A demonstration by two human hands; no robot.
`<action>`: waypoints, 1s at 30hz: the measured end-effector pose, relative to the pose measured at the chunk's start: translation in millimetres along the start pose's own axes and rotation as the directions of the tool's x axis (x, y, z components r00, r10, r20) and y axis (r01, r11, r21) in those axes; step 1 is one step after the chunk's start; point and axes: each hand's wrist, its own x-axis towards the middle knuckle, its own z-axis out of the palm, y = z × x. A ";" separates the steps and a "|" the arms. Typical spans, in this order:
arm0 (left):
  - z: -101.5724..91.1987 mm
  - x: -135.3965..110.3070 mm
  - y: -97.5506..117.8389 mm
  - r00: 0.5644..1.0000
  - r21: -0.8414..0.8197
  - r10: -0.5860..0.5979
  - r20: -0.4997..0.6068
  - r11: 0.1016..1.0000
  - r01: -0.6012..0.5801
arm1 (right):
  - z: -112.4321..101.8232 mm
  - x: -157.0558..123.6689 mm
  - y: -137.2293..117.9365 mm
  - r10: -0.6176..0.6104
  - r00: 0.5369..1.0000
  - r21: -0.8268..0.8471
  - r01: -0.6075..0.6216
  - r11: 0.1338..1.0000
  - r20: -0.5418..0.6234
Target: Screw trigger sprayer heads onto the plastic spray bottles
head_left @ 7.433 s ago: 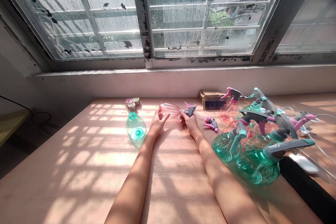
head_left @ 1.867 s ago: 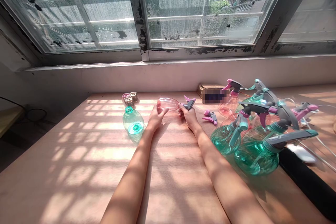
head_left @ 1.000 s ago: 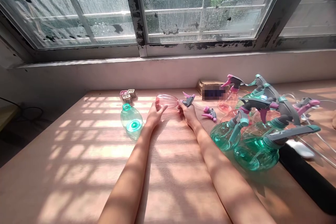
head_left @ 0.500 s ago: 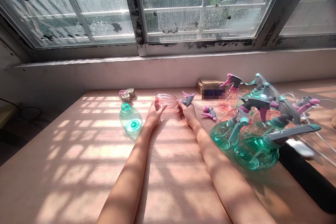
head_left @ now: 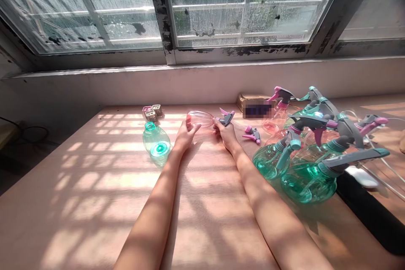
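A clear pink bottle [head_left: 200, 118] lies on its side at the far middle of the wooden table [head_left: 95, 185]. My left hand [head_left: 186, 133] grips its body from below. My right hand [head_left: 223, 132] is closed on the grey and pink trigger sprayer head [head_left: 227, 117] at the bottle's neck. Both arms stretch straight out over the table. A capless green bottle [head_left: 155, 145] lies just left of my left hand.
A heap of green and pink spray bottles [head_left: 303, 156] fills the right side. A loose pink sprayer head [head_left: 252, 135] lies beside it. Small square caps [head_left: 151, 112] and a brown box [head_left: 253, 103] sit by the wall. A black bar [head_left: 370, 215] lies at right.
The view has tilted slightly, so everything sits a little higher in the frame. Both hands stay on the pink bottle and its sprayer head with no clear shift.
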 end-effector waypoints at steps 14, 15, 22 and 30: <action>-0.9 3.0 -10.5 1.000 0.002 0.027 0.007 1.000 -0.027 | 0.3 -0.4 -1.1 0.010 1.000 0.001 -0.010 1.000 -0.013; -0.9 3.2 -10.9 1.000 0.001 0.028 0.007 1.000 -0.028 | 0.2 -0.4 -1.2 0.009 1.000 -0.001 -0.009 1.000 -0.012; -1.2 3.3 -10.1 0.999 -0.010 0.036 0.010 0.999 -0.036 | 0.1 -0.7 -2.1 0.009 1.000 -0.006 -0.009 1.000 -0.009; -0.6 2.9 -8.1 1.000 -0.003 0.028 0.008 1.000 -0.028 | -0.1 -1.2 -2.8 0.008 1.000 -0.003 -0.008 1.000 -0.006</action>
